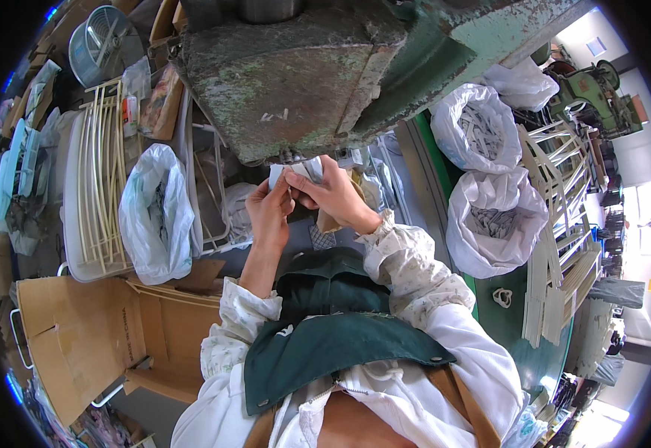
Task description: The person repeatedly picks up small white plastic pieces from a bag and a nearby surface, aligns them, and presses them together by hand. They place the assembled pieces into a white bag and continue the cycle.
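Both my hands are raised close together, just below the front of a large worn green machine [288,89]. The fingers of my left hand [269,213] are closed in a pinch on a small pale flat piece [312,169], with the thumb pressed on it. From the other side, my right hand [338,196] grips the same piece, its thumb crossing toward the left fingertips. Part of the piece is hidden behind the fingers, and its exact kind cannot be told. Small metal parts of the machine sit right above the fingertips.
White bags of grey strips [490,216] stand at the right, beside stacked pale slats [557,291]. Another white bag [157,216] and a tub of pale rods [97,187] are at left. An opened cardboard box [79,336] lies lower left.
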Available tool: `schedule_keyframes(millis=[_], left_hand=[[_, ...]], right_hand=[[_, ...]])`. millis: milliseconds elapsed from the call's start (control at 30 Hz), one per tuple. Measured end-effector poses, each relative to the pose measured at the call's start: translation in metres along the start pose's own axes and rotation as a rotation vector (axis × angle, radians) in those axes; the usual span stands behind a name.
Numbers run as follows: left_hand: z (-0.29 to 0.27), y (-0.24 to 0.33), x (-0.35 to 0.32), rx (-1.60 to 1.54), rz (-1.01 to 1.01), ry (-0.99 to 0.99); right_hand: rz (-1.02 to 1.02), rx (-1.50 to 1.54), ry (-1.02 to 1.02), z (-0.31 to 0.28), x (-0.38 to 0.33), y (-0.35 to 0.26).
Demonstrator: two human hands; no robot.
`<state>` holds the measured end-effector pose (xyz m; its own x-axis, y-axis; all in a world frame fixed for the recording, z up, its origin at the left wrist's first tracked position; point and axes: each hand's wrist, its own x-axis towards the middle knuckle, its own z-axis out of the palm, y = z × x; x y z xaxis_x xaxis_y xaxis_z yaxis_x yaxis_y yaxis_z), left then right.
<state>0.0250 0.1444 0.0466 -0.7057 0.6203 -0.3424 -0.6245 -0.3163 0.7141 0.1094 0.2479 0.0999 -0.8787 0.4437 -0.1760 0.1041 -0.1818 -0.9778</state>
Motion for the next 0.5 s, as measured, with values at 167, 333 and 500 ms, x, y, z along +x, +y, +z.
schedule_keyframes(millis=[167, 333, 500], left_hand=[[0.001, -0.005, -0.002, -0.184, -0.009, -0.047], [-0.003, 0.002, 0.000, -0.118, -0.025, -0.052], [0.007, 0.001, -0.001, -0.079, 0.044, 0.091]], right_hand=[[-0.043, 0.306, -0.045, 0.001, -0.003, 0.008], [-0.027, 0.300, -0.057, 0.003, -0.003, 0.002], [0.128, 0.136, -0.006, 0.001, -0.001, -0.015]])
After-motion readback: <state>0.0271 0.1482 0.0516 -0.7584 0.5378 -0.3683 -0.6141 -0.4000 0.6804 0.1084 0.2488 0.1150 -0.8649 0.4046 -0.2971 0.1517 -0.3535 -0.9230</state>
